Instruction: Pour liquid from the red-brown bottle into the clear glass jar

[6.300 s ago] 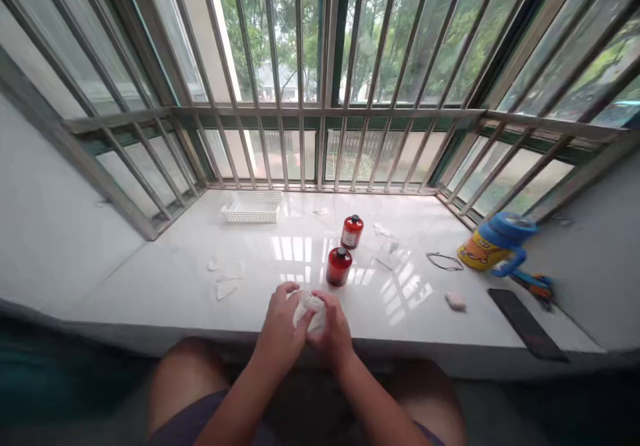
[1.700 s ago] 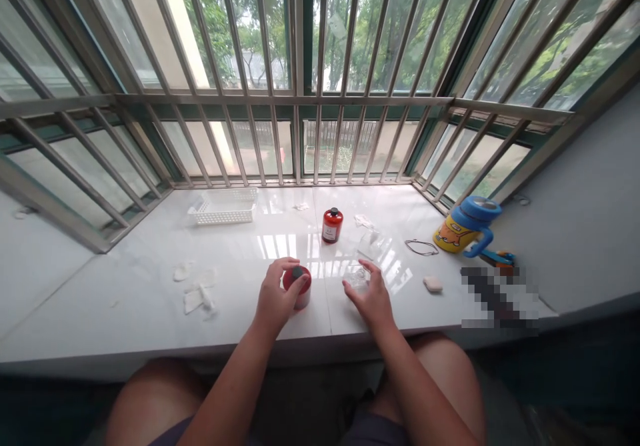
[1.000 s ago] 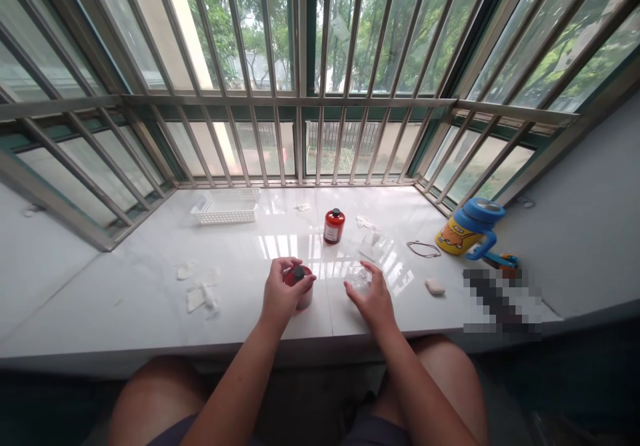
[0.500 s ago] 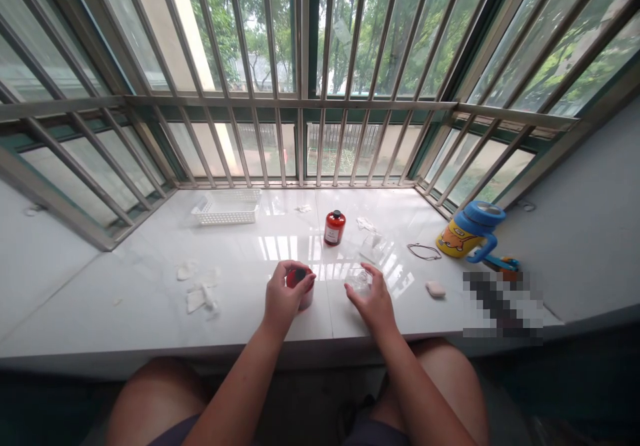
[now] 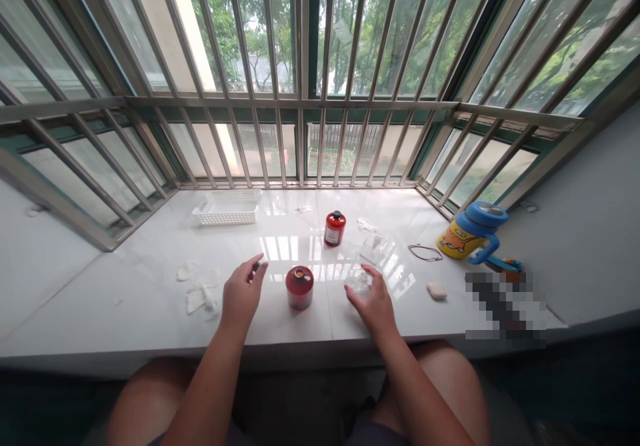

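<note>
My left hand point(image 5: 244, 293) pinches a small black cap point(image 5: 257, 267) between thumb and fingers, left of the near bottle. That red bottle point(image 5: 299, 289) stands upright on the white counter, its neck uncovered. My right hand point(image 5: 371, 297) curls its thumb and fingers around a clear, see-through object point(image 5: 358, 279), which looks like a small glass or plastic vessel resting on the counter. A second red bottle point(image 5: 335, 229), with a white label and a black cap on, stands farther back.
At the back left lies a white plastic basket point(image 5: 227, 211). Crumpled tissues point(image 5: 201, 298) are on the left. To the right are a clear wrapper point(image 5: 373, 246), a thin cord loop point(image 5: 425, 253), a pale pink eraser-like block point(image 5: 437, 291) and a blue-yellow mug point(image 5: 470, 233). Metal bars point(image 5: 300, 105) line the window.
My left hand has lifted the black cap off the near red bottle and moved left with it, exposing the neck. My right hand keeps its place around the clear object.
</note>
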`<action>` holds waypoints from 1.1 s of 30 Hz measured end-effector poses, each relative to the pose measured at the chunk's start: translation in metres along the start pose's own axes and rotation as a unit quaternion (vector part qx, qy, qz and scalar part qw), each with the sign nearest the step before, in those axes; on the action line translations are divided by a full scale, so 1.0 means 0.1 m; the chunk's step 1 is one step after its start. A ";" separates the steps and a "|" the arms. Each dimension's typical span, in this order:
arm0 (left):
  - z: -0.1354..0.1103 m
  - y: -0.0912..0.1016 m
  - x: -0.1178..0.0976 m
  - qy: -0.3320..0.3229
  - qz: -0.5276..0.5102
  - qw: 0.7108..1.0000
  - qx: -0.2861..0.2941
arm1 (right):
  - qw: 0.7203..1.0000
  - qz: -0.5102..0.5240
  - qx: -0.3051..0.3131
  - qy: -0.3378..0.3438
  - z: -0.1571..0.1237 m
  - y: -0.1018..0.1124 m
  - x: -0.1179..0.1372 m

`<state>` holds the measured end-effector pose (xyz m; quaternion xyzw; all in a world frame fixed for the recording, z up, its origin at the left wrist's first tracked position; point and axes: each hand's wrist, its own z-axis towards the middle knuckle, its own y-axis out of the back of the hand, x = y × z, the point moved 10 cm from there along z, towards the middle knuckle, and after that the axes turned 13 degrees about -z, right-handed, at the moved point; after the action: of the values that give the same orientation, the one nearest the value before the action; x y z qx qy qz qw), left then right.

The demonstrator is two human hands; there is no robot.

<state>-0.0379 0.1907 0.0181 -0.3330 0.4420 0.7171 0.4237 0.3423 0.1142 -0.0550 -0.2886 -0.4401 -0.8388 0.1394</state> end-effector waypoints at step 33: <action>-0.67 -1.04 -0.61 0.058 -0.246 0.942 0.222 | 0.990 0.136 -0.013 0.035 -0.65 0.42 0.47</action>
<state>0.0883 0.1359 0.0071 -0.3699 0.5185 0.4532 0.6237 0.3022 0.0378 -0.0280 -0.3184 -0.3808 -0.8270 0.2640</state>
